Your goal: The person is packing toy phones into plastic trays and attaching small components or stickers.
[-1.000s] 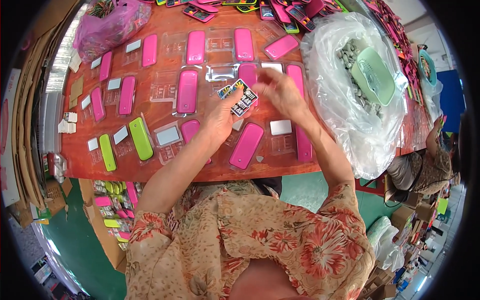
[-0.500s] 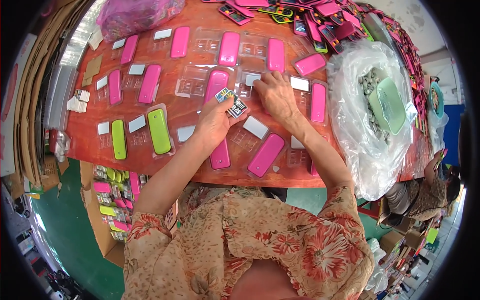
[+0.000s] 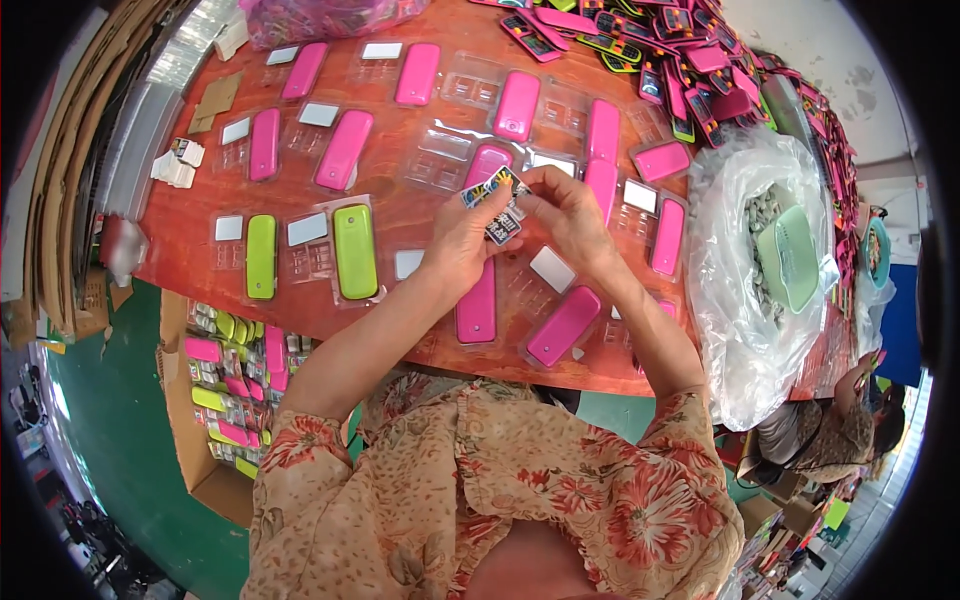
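Observation:
My left hand [image 3: 462,243] holds a small fanned stack of printed cards [image 3: 503,229], the thumb lying on top. Beside it my right hand [image 3: 574,215] pinches at the upper right edge of the stack; whether one card has come loose there is hidden. Under and around my hands lie clear plastic trays with pink toy phones, one of them a pink phone [image 3: 477,305] just below the cards. A tray by my right forearm holds a white card [image 3: 552,268] and a pink phone [image 3: 563,326]. Another white card [image 3: 553,164] shows partly behind my right fingers.
More trays with pink phones and two green phones [image 3: 355,252] cover the red table. A heap of loose toy phones [image 3: 690,60] lies far right, near a plastic bag with a green basket [image 3: 788,260]. A carton [image 3: 215,485] of packed phones stands below left. Someone sits at right.
My right hand has left the white card in the tray and come to the stack in my left hand. The view has shifted, so the table things appear farther right.

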The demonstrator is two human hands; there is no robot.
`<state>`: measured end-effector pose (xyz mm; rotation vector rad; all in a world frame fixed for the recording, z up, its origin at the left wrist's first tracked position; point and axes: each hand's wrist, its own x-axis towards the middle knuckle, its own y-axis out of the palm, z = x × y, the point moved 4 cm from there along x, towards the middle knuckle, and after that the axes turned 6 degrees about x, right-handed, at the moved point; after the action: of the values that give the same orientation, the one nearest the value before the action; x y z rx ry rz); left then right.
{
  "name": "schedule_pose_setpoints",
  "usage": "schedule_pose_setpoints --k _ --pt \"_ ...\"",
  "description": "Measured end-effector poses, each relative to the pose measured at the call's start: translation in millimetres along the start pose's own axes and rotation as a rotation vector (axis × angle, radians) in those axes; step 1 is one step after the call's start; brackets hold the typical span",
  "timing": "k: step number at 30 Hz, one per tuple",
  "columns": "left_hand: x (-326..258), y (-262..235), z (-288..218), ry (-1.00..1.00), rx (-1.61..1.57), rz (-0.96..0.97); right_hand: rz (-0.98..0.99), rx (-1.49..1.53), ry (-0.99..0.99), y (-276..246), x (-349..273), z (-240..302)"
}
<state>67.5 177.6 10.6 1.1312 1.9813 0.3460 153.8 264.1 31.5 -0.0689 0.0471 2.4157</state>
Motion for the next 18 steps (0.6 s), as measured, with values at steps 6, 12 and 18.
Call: schedule_pose_setpoints --k 6,12,18 --pt "-11.6 -38.2 -26.8 0.105 -0.044 -0.110 -0.058 -0.747 -0.610 26.5 37.1 27.6" --pt "-17.3 -59.3 -38.2 0.127 -0.202 -0.058 0.061 -1.195 -0.691 60.4 55.6 0.2" --pt "-10.9 -63.9 -48.0 0.130 -0.117 -0.095 0.155 -1.218 -0.638 61.5 60.8 3.1"
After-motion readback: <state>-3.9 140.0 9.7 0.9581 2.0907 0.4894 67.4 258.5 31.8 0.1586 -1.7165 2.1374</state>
